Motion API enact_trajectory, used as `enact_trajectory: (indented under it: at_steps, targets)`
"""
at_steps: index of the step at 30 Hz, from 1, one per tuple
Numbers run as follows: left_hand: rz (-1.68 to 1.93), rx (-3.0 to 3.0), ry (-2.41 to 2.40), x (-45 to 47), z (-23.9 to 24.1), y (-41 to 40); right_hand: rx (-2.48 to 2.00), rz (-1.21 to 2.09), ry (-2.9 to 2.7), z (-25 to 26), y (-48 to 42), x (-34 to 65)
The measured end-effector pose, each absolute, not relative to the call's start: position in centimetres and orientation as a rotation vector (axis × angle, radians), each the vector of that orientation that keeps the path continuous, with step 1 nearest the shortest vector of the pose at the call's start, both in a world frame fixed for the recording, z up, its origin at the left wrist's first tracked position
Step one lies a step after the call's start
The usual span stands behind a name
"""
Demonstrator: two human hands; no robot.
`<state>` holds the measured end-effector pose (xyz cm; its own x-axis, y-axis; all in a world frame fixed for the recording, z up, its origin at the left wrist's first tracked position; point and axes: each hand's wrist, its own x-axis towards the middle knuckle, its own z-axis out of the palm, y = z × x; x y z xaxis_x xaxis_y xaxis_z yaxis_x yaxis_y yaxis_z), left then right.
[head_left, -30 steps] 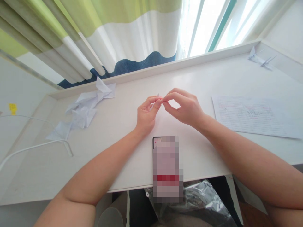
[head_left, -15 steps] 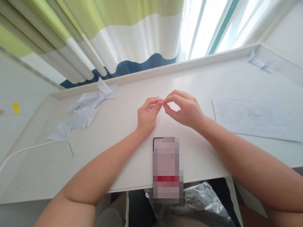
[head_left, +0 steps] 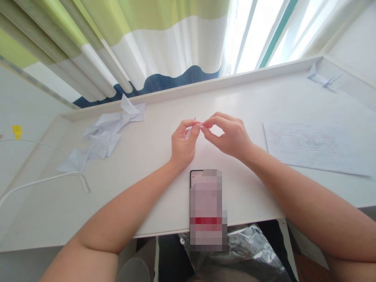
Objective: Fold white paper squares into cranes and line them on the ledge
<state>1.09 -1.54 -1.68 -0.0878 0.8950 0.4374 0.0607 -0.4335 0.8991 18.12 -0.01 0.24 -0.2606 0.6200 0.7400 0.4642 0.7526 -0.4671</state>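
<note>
Above the middle of the white desk (head_left: 164, 188), my left hand (head_left: 183, 143) pinches a small piece of folded white paper (head_left: 188, 132) between thumb and fingers. Most of the paper is hidden by the fingers; a small tip sticks up behind them. My right hand (head_left: 230, 134) is closed in a pinch at the paper's right end, its fingertips meeting those of my left hand. Below the hands lies a phone (head_left: 205, 203), its screen blurred out, at the desk's front edge.
Several folded white papers (head_left: 105, 133) lie on the left. A white curved bar (head_left: 44, 182) is near them. A written sheet (head_left: 311, 149) lies at right, small folded paper pieces (head_left: 326, 80) in the far right corner. Behind the raised back edge hangs a curtain (head_left: 164, 47). Below sits clear plastic (head_left: 255, 250).
Both hands stay in nearly the same place, with the fingers shifting slightly on the folded paper. A bit more of the paper shows inside my left hand.
</note>
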Motion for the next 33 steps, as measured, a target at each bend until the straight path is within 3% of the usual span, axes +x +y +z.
enact_trajectory:
  at_steps: [33]
  targets:
    - [1.654, 1.637, 0.943, 1.14, -2.2, -1.37, -0.745, 0.355, -1.905, 0.34, 0.28, 18.79]
